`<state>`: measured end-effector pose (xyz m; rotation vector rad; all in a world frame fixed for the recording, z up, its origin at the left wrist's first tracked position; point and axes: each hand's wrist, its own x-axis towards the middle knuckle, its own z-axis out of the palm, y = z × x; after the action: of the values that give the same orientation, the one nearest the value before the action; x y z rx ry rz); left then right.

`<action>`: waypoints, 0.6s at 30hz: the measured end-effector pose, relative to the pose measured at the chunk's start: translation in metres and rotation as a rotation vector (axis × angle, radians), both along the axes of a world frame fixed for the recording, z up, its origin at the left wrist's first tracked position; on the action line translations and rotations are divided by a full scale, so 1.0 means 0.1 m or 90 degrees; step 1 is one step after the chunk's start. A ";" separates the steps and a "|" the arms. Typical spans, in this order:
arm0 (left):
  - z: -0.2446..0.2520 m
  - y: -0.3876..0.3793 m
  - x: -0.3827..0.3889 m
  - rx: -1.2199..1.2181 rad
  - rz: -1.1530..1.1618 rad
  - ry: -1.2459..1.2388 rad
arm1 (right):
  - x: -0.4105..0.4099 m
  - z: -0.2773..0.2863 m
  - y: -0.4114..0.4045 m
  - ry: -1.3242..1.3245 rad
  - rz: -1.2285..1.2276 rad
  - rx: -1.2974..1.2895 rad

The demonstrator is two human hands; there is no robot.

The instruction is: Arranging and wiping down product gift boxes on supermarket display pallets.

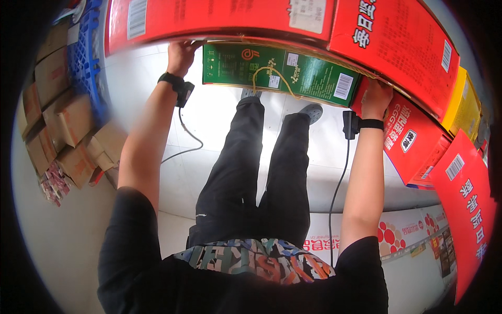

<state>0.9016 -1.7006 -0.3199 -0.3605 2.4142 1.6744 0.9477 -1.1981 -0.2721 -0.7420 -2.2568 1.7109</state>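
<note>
My left hand (182, 57) reaches to the lower edge of a large red carton (219, 17), beside the upper left corner of a green gift box (235, 64). Its fingertips are partly hidden there. On the other side my right hand (377, 98) is curled up under a second red carton (396, 51), past the green box's right end. What its fingers close on is hidden. A yellow rope handle (280, 74) loops over the green box's printed side. Below the right hand, a red box with white lettering (415, 141) stands at an angle.
Brown cardboard boxes (70, 121) are piled at the left beside a blue plastic crate (84, 59). A yellow box (464, 102) and a red panel (466, 208) stand at the right. Black cables (336, 196) hang from both wrist devices. Below me is a pale tiled floor (180, 172).
</note>
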 end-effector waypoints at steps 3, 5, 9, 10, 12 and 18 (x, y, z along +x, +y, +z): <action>-0.14 -0.17 -0.10 -0.004 0.015 0.074 | 0.09 -0.09 -0.12 -0.090 -0.056 -0.035; -0.15 -0.03 -0.15 0.038 0.023 0.083 | 0.24 -0.34 0.23 -0.061 0.200 0.433; -0.14 -0.01 0.07 -0.067 -0.005 -0.040 | 0.56 -0.63 0.11 -0.243 0.200 0.524; -0.14 0.00 0.17 -0.069 0.011 -0.065 | 0.64 -0.66 0.01 -0.268 0.117 0.341; -0.26 -0.17 0.32 -0.097 0.047 -0.086 | 0.65 -0.72 -0.12 -0.324 0.131 0.326; -0.47 0.19 0.62 0.006 0.018 -0.298 | 0.82 -1.13 0.22 -0.357 0.033 0.152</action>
<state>0.9641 -1.6819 -0.3673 -0.7001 2.0623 1.4146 1.0293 -1.1766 -0.3851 -1.2334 -2.7951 1.3297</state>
